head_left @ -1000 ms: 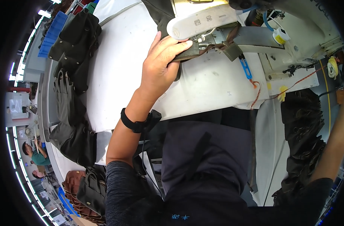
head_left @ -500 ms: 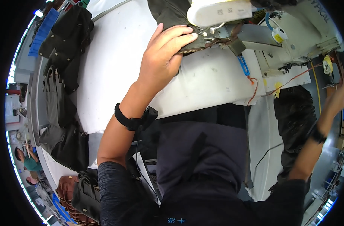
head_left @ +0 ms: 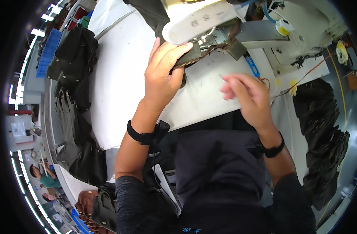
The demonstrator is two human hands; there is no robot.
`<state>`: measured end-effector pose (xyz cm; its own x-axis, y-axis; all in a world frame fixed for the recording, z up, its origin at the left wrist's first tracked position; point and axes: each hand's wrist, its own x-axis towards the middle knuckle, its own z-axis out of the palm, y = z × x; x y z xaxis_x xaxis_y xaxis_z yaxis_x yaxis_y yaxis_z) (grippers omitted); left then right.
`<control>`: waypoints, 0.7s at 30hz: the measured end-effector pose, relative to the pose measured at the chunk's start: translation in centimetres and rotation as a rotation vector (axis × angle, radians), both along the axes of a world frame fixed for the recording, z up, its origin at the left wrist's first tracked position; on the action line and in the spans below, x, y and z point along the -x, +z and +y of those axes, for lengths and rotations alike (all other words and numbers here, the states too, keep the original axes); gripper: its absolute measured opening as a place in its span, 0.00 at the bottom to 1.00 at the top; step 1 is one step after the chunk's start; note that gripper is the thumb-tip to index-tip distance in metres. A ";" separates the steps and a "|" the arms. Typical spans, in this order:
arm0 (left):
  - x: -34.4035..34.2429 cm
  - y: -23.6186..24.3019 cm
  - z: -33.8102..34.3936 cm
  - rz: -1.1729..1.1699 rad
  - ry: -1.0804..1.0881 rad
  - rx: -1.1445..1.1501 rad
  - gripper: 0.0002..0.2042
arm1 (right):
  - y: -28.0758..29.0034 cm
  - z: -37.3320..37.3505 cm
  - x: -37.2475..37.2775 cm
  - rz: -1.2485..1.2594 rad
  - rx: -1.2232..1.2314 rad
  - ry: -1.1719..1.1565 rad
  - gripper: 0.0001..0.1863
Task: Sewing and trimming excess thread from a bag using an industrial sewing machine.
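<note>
Zippered olive-brown fabric [head_left: 194, 58] lies at the far edge of the white table [head_left: 120, 74], pushed under the foot of the pale sewing machine [head_left: 194, 21]. The left hand [head_left: 162, 74] presses on it with the fingers together and flat, fingertips right beside the needle area, apparently to keep the zipper tape straight and pinned to the table. That hand clamps nothing; it bears down from above. The right hand [head_left: 246, 93] hovers over the near right part of the table, blurred, fingers loosely apart and holding nothing that can be made out; it touches neither fabric nor machine. Just beyond it a blue-handled tool [head_left: 251, 65] lies near the machine's base, within easy reach, and reddish thread [head_left: 303, 76] trails toward the right edge. Both wrists wear black bands. Along the left edge of the table a row of finished black bags [head_left: 71, 70] is stacked out of the sewing path, and a second pile of black pieces [head_left: 323, 128] sits off the right edge. A brown handbag [head_left: 90, 202] rests low at the near left corner.
</note>
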<state>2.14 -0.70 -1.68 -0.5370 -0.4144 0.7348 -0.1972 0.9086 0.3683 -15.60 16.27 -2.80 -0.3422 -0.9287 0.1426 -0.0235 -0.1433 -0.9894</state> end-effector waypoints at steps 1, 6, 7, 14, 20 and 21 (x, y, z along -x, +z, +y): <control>0.1 0.1 -0.2 0.012 -0.002 0.031 0.24 | 0.7 -1.5 -1.0 -0.039 0.022 0.009 0.14; 0.5 -0.1 -0.4 0.029 -0.018 0.059 0.23 | 2.2 -5.9 -2.7 -0.291 0.054 0.005 0.15; 0.4 -0.1 -0.6 0.028 -0.021 0.060 0.23 | 2.2 -6.2 -2.8 -0.318 0.066 0.008 0.15; 0.2 -0.1 -0.7 0.025 -0.031 0.031 0.22 | 1.8 -6.4 -2.8 -0.383 0.050 -0.027 0.15; -0.1 0.3 -0.5 0.014 -0.044 0.042 0.22 | 1.6 -6.3 -3.4 -0.373 0.080 -0.046 0.16; 0.1 0.4 -0.5 0.027 -0.048 0.043 0.22 | 1.6 -6.3 -3.3 -0.373 0.068 -0.046 0.16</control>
